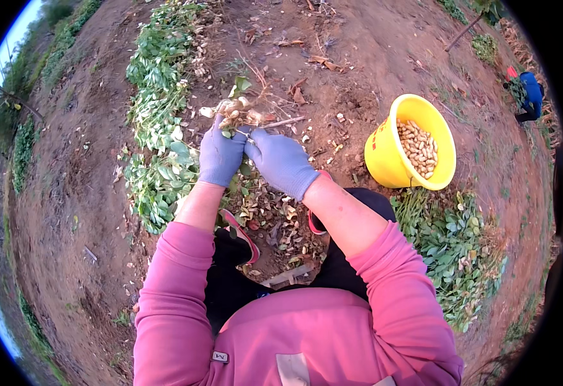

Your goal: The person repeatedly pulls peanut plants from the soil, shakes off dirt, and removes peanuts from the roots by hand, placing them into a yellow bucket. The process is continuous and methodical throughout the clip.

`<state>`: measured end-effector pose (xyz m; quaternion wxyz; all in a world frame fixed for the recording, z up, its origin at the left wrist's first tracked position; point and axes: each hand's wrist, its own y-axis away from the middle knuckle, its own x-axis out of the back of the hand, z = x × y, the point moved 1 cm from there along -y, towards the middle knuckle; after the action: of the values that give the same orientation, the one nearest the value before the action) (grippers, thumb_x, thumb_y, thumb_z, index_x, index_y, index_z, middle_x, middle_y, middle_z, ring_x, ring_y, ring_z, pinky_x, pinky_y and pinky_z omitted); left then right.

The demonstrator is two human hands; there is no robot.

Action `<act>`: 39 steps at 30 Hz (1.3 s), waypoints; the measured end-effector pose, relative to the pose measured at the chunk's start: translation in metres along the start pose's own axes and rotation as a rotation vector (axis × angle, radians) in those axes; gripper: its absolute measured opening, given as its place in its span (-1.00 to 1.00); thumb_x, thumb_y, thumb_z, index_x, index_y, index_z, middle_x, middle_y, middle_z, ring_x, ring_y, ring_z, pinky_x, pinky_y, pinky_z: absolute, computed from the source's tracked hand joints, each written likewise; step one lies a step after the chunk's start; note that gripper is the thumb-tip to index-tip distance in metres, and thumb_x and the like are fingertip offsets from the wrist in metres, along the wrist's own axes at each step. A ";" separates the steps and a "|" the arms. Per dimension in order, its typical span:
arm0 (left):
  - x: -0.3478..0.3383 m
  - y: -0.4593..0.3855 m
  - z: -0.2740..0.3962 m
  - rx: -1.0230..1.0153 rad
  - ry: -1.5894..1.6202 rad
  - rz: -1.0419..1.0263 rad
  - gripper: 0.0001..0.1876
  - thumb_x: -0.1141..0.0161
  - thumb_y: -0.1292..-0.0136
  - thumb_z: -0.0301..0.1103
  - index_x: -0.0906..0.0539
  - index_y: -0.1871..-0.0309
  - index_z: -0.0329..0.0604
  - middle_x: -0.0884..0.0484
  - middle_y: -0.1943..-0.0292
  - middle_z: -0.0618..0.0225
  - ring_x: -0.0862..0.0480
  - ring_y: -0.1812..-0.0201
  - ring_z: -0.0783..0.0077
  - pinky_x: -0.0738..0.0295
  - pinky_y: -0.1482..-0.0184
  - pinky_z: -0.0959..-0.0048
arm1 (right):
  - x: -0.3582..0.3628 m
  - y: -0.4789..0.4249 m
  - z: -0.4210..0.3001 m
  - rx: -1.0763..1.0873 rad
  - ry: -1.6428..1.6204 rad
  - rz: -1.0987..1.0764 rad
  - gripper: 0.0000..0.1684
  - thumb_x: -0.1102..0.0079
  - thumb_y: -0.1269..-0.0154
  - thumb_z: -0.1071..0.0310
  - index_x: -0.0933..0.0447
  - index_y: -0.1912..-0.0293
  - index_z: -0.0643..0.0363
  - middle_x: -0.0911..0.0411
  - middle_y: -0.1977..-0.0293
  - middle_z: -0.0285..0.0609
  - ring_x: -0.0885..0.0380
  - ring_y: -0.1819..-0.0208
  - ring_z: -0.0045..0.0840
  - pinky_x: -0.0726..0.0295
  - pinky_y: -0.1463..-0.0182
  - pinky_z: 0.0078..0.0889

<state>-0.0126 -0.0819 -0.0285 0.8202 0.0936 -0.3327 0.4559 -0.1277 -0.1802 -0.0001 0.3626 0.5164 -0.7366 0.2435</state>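
Observation:
My left hand [222,154], in a bluish-grey knit glove, grips a peanut plant by its pod-bearing end. A cluster of pale peanut pods [233,110] sticks out beyond its fingers, with thin roots and a few leaves. My right hand [281,161], gloved alike, meets the left one with its fingers closed on the same plant's stems; its fingertips are partly hidden. To the right, a yellow plastic bucket [377,153] leans slightly and holds many loose peanuts [417,148].
Pulled peanut plants [158,106] lie in a row on the left. Another heap of plants [460,251] lies below the bucket. Dry leaves [281,219] litter the soil between my red shoes [244,236]. Part of a low wooden seat [288,275] shows beneath me. A person in blue [531,94] bends far right.

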 end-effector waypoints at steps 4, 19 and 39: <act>-0.017 0.007 0.015 -0.101 -0.146 -0.098 -0.57 -0.26 -0.26 -0.06 -0.39 0.07 -0.19 -0.68 0.33 -0.03 -0.67 0.23 -0.19 -0.55 0.23 0.00 | 0.012 0.012 0.018 -0.060 -0.029 -0.037 -0.63 0.07 -0.44 0.10 -0.50 0.15 0.25 -0.61 0.40 0.19 -0.62 0.27 0.07 -0.55 0.17 0.10; 0.019 -0.020 -0.036 0.110 0.322 -0.181 -0.50 -0.32 -0.26 -0.03 -0.63 -0.12 -0.21 -0.74 0.13 0.26 -0.68 0.17 0.44 -0.55 0.13 0.40 | 0.133 0.114 0.079 -0.229 -0.183 0.483 -0.72 -0.03 -0.50 0.18 -0.54 0.07 0.18 -0.50 0.52 -0.21 -0.44 0.63 -0.60 -0.43 0.48 -0.48; 0.032 0.011 0.008 0.475 0.757 -0.670 -0.42 -0.08 -0.42 0.12 -0.61 -0.15 -0.27 -0.70 0.08 0.32 -0.63 0.09 0.55 -0.54 -0.03 0.48 | 0.034 0.008 0.018 0.191 0.028 0.179 -0.29 -0.29 -0.22 -0.04 -0.34 -0.28 -0.01 -0.46 -0.19 -0.06 -0.54 -0.13 -0.16 -0.54 -0.15 -0.17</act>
<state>-0.0136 -0.0578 -0.0041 0.9389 0.2061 0.1450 0.2344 -0.1476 -0.2101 0.0157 0.2988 0.4774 -0.7479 0.3513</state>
